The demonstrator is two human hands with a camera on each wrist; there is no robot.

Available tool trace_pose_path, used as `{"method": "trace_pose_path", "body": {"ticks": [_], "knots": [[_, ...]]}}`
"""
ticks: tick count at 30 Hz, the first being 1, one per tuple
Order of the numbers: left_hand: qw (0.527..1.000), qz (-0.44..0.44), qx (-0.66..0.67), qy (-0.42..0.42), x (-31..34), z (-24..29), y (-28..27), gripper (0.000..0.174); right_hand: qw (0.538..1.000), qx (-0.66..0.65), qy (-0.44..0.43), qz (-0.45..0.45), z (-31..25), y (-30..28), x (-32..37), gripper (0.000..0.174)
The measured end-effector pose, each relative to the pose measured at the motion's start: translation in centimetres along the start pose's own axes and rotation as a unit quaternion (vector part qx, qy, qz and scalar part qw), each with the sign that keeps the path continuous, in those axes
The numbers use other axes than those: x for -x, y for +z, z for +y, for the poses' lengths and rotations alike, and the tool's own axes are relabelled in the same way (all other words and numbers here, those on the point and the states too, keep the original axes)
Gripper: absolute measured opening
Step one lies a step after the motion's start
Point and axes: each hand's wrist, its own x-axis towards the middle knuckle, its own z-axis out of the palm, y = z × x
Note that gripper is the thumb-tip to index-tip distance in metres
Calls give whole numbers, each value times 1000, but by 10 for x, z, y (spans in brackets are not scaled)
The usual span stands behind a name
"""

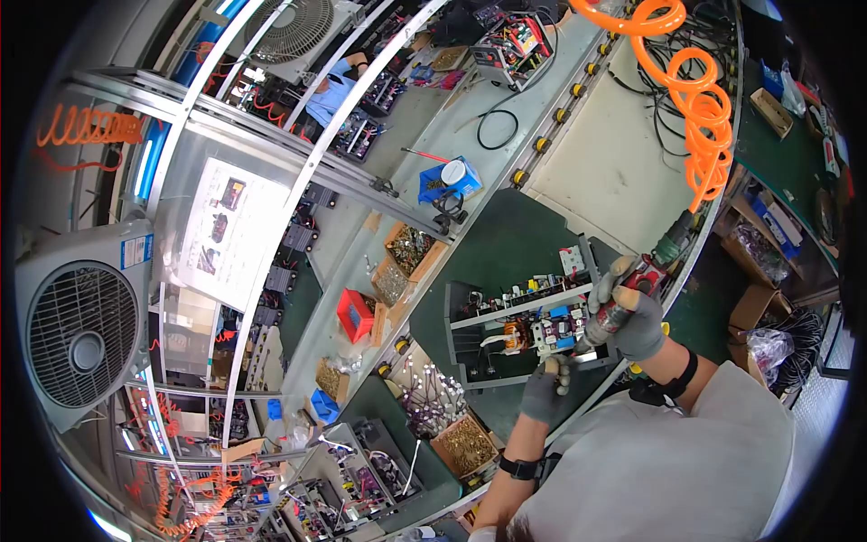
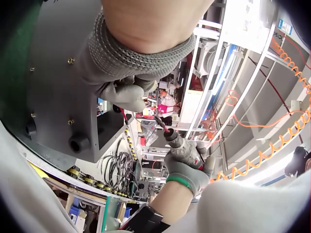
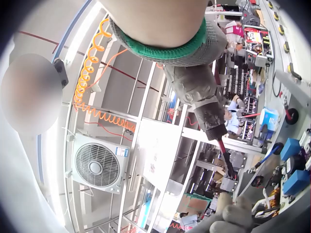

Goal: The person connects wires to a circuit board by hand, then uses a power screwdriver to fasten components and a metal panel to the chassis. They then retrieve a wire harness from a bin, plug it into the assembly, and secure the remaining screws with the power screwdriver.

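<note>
An open dark metal chassis (image 1: 519, 330) with circuit boards, blue parts and a copper coil lies on the green bench mat. My right hand (image 1: 637, 321), in a grey glove, grips a red and grey power screwdriver (image 1: 612, 318); its bit points towards my left fingers. At the chassis's near edge is my gloved left hand (image 1: 547, 390), fingers bent and fingertips close together; whether they pinch something small is unclear. In the left wrist view, the chassis's outer panel (image 2: 63, 97) stands beside the left hand (image 2: 124, 94). The driver's bit (image 3: 226, 158) shows in the right wrist view above the left fingers (image 3: 231, 216).
Parts bins, including a red bin (image 1: 355, 317) and a box of small brass-coloured parts (image 1: 465, 446), stand left of the chassis. Another opened unit (image 1: 370, 470) sits lower left. An orange coiled hose (image 1: 707, 117) hangs at upper right. A roller line (image 1: 542, 144) runs behind.
</note>
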Motion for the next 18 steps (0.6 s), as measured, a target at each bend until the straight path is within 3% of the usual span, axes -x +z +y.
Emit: {"method": "trace_pose_path", "body": {"ticks": [3,5,18], "knots": [[1000,-4,26,-15,-2,6,7,34,1000,-3,-5,-16,4,2,-1,30],[997,-52,55,-25,-2,5,4,32,1000,-6,-4,-12,6,4,-3,31],[997,-5,68,-24,-6,16,10,35,1000,-19,-4,-5,17,-3,-1,32]]}}
